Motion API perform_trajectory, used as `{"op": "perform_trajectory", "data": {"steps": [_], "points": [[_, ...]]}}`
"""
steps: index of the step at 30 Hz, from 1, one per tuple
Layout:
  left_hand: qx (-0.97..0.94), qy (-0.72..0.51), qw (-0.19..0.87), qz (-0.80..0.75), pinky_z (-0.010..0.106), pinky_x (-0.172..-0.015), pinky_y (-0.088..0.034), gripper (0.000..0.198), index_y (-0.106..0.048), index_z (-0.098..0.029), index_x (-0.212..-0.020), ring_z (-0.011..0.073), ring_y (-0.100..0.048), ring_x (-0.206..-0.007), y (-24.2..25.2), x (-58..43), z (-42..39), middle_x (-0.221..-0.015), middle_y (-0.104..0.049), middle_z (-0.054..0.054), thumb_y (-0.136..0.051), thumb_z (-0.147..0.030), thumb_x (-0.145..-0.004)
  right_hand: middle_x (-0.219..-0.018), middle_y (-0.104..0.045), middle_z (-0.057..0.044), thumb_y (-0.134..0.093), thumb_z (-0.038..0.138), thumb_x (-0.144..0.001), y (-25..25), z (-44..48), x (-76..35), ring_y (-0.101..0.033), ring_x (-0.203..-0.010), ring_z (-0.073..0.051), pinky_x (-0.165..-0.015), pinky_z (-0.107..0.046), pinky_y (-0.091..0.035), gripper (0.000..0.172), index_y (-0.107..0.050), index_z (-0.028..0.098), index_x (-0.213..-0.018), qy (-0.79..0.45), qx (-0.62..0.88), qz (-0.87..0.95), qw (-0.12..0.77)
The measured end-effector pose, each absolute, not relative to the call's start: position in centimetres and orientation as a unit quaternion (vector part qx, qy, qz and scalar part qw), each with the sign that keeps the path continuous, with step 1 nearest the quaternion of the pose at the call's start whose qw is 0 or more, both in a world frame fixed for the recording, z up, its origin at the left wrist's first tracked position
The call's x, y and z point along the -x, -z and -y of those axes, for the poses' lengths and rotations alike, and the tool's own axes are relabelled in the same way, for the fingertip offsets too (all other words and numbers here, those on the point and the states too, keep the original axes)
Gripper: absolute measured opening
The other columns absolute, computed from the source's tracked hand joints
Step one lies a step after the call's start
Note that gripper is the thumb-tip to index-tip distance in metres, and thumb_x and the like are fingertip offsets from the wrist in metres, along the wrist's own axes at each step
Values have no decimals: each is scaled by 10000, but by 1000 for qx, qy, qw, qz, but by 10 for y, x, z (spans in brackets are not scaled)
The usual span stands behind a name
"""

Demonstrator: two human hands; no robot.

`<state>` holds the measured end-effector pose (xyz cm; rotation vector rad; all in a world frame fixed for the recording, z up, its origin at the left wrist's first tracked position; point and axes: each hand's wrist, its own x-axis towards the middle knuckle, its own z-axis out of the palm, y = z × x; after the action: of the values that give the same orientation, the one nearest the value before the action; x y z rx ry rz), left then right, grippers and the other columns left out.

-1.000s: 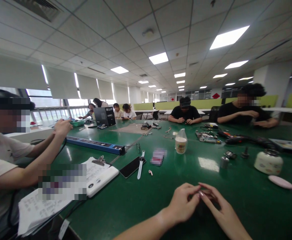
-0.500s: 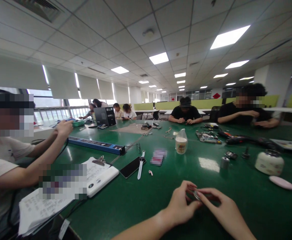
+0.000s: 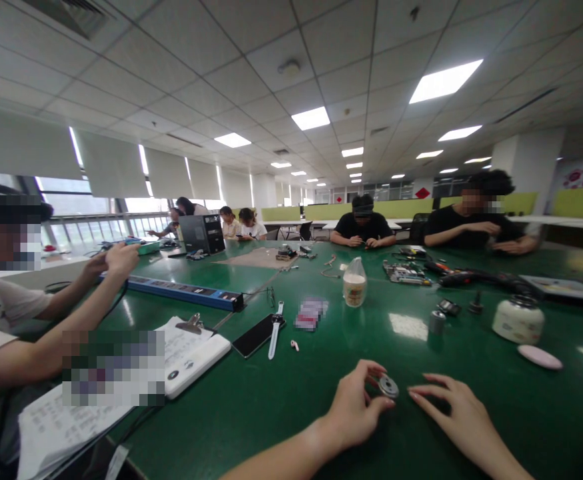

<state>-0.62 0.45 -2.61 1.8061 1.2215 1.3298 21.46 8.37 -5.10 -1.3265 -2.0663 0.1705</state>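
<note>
My left hand (image 3: pixel 356 403) pinches a small round grey metal disc (image 3: pixel 388 386) between thumb and fingertips, just above the green table (image 3: pixel 281 400). My right hand (image 3: pixel 454 410) lies a little to the right of the disc, apart from it, with fingers spread and curved over the tabletop and nothing in them.
A black phone (image 3: pixel 257 335), a white-strapped watch (image 3: pixel 274 328) and an earbud (image 3: pixel 294 345) lie ahead left. A clipboard with papers (image 3: pixel 191 350) and a seated person's arm (image 3: pixel 46 340) are at left. A wrapped cup (image 3: pixel 354 283), a white jar (image 3: pixel 518 320) and a pink lid (image 3: pixel 540 357) stand further off. Other people sit across.
My hands have drawn apart: the right hand let go of the disc and moved right, while the left hand keeps the disc. The view shifted slightly to the right.
</note>
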Motion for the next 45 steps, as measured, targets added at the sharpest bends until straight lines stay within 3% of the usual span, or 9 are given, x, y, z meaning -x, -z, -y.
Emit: {"op": "perform_trajectory", "data": {"steps": [5, 11, 15, 20, 24, 29, 45], "points": [[-677, -486, 297, -466, 228, -669, -469, 436, -555, -201, -1143, 167, -614, -911, 22, 6, -2, -1061, -662, 41, -696, -154, -733, -1058, -713, -39, -592, 599, -692, 64, -89, -219, -620, -1037, -354, -831, -527, -517, 317, -773, 372, -818, -56, 517, 794, 314], [-673, -492, 293, -468, 220, -640, -473, 425, -569, -210, -1128, 155, -620, -853, 24, 6, -3, -1052, -665, 38, -706, -162, -728, -1006, -736, -37, -574, 597, -709, 48, -81, -208, -669, -961, -309, -839, -435, -548, 385, -760, 302, -872, -112, 487, 784, 369], [-668, -501, 302, -460, 219, -637, -488, 453, -561, -207, -1139, 158, -626, -850, 27, 6, -5, -1045, -663, 44, -711, -152, -715, -977, -745, -49, -516, 650, -737, 24, -60, -183, -702, -835, -280, -641, -334, -587, 484, -735, 269, -940, -195, 485, 749, 408], [-667, -504, 300, -459, 227, -656, -493, 451, -551, -197, -1152, 176, -625, -906, 27, 5, -4, -1069, -654, 62, -696, -162, -726, -955, -746, -45, -572, 595, -738, 15, -44, -162, -694, -894, -269, -779, -308, -573, 387, -739, 271, -868, -197, 398, 792, 418], [-666, -506, 310, -453, 227, -665, -495, 453, -539, -198, -1157, 180, -624, -932, 26, 4, -2, -1074, -659, 60, -693, -164, -733, -922, -752, -37, -567, 588, -748, 17, -45, -165, -707, -838, -263, -716, -296, -585, 381, -730, 281, -904, -199, 421, 781, 417], [-671, -501, 312, -449, 233, -672, -493, 430, -535, -196, -1150, 187, -617, -975, 25, 3, 0, -1088, -651, 62, -680, -162, -746, -933, -748, -45, -579, 557, -753, 15, -45, -168, -702, -862, -266, -757, -308, -580, 345, -728, 275, -885, -188, 406, 791, 418], [-672, -507, 303, -447, 231, -666, -482, 397, -551, -192, -1130, 180, -619, -965, 23, 2, 2, -1085, -659, 56, -665, -147, -752, -905, -750, -18, -582, 528, -771, 10, -37, -166, -698, -808, -247, -698, -269, -563, 286, -712, 282, -840, -267, 392, 791, 386]]}}
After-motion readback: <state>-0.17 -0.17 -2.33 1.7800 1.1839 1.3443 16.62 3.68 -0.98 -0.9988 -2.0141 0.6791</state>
